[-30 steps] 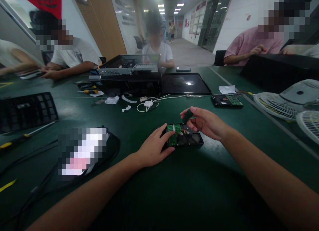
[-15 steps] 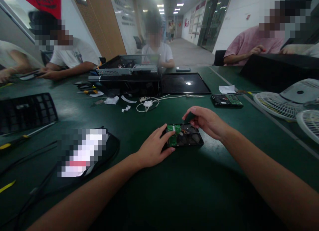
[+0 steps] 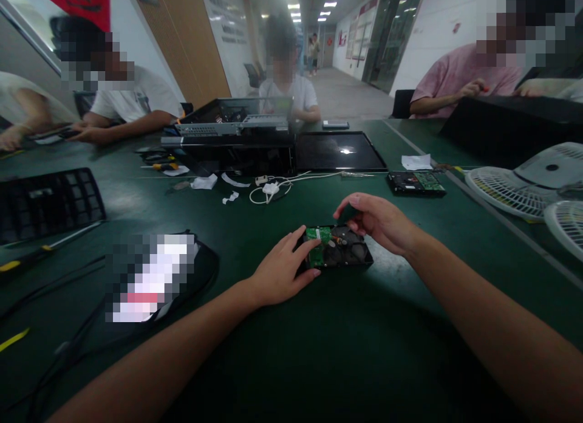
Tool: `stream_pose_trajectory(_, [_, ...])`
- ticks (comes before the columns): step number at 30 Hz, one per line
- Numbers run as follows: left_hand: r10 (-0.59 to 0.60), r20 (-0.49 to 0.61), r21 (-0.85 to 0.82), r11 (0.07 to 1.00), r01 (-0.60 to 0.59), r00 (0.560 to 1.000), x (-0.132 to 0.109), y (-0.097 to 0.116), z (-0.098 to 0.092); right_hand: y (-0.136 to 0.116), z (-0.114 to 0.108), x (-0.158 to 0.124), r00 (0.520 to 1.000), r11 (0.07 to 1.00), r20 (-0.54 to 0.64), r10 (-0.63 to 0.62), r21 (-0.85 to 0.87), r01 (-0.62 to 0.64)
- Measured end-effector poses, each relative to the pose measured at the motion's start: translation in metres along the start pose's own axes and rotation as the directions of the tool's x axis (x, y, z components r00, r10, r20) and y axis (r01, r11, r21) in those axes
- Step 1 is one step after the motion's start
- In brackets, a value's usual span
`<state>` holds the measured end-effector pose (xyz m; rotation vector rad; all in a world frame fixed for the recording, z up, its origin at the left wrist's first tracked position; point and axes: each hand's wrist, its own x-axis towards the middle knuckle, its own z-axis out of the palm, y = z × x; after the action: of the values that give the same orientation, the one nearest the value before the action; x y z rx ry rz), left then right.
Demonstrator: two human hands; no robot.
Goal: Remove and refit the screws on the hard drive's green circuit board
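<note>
The left hand [image 3: 285,268] is spread across the near-left end of a hard drive [image 3: 348,256], holding it against the green table [image 3: 364,344], with the thumb at the near edge, one finger over the green circuit board [image 3: 315,233] and another fingertip at the far corner. The right hand [image 3: 380,225], just above the drive's far right part, has its fingers closed around a dark green handle [image 3: 347,213]; whether a tip below it touches the drive cannot be told. Beyond the right hand, a little to its right, lies a second drive [image 3: 416,183], and farther right are white fan grilles [image 3: 494,195]. Ahead of the left hand lie a white cable [image 3: 268,191] and paper scraps [image 3: 204,182], with an opened computer case [image 3: 237,152] behind them. To the left of the left hand rests a device with a pixelated bright screen [image 3: 157,277], and farther left a screwdriver with a yellow-and-black handle [image 3: 9,266]
</note>
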<state>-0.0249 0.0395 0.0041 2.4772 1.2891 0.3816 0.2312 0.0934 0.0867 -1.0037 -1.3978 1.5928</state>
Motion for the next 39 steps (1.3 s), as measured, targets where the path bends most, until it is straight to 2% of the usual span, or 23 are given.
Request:
stream_pose_trajectory(7, [0.006,0.001,0.002,1.000,-0.006,1.000,0.0007,-0.0013,0.0009,0.0014,-0.0018,0.0021,0.995,0.993,-0.030,-0.094,-0.071,0.092])
stream_pose_trajectory(12, [0.020,-0.013,0.001,1.000,-0.020,1.000,0.0011,-0.0029,0.0029,-0.0007,-0.0008,-0.0007,0.992,0.990,-0.023,-0.127,-0.059,0.125])
stream_pose_trajectory(28, [0.012,0.000,0.010,1.000,-0.012,1.000,0.0009,-0.0019,0.0011,-0.0013,-0.0016,-0.0010,0.999,0.999,-0.023,-0.026,0.024,0.026])
stream_pose_trajectory(34, [0.019,-0.006,0.006,1.000,-0.019,1.000,0.0005,-0.0015,0.0008,-0.0006,-0.0029,-0.0015,0.998,1.000,0.060,0.009,-0.013,-0.008])
stream_pose_trajectory(39, [0.029,-0.018,0.012,1.000,-0.028,0.999,0.0005,-0.0026,0.0027,0.0001,-0.0035,-0.0009,0.997,1.000,0.075,-0.008,-0.003,0.009])
